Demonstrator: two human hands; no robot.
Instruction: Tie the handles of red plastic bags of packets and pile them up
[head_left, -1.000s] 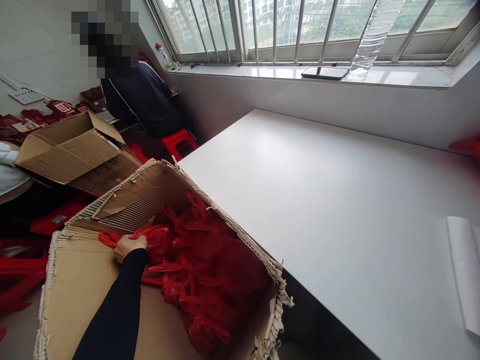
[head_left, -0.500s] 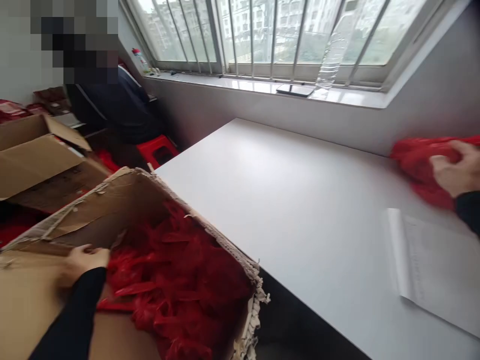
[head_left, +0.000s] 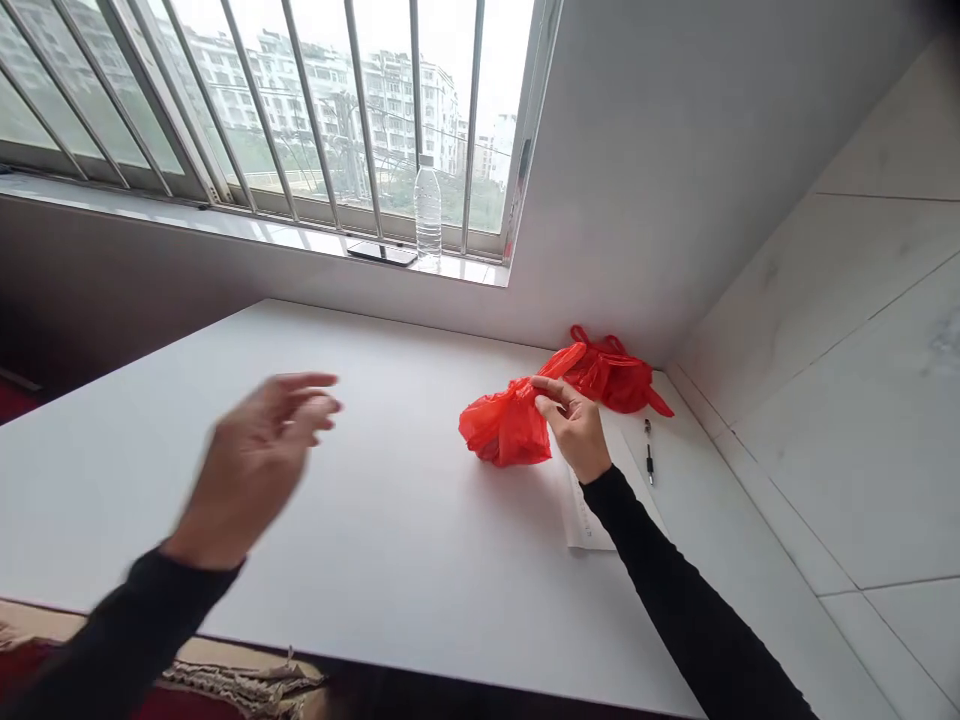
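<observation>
Between the thumb and fingers of my right hand [head_left: 574, 425] is the gathered top of a bright red plastic bag [head_left: 506, 430]. The bag bulges a little, and its contents are hidden. Just behind it, against the wall, lies a second red plastic bag [head_left: 611, 375] with its handle loops sticking up. My left hand [head_left: 259, 455] hovers over the white table [head_left: 390, 560], left of the bags, fingers apart and holding nothing; it is slightly blurred. Beneath my right wrist, a paper sheet [head_left: 589, 520] lies partly covered by my arm.
A black pen [head_left: 649, 455] lies right of the paper. On the windowsill stand a clear plastic bottle [head_left: 428, 215] and a flat dark phone-like object [head_left: 382, 253]. The torn rim of a cardboard box [head_left: 232, 685] shows below the table's front edge. A tiled wall [head_left: 847, 400] bounds the right side.
The view has swung right, away from the open box. My left hand has come out of the box to above the table. My right hand now pinches one red bag, separate from another.
</observation>
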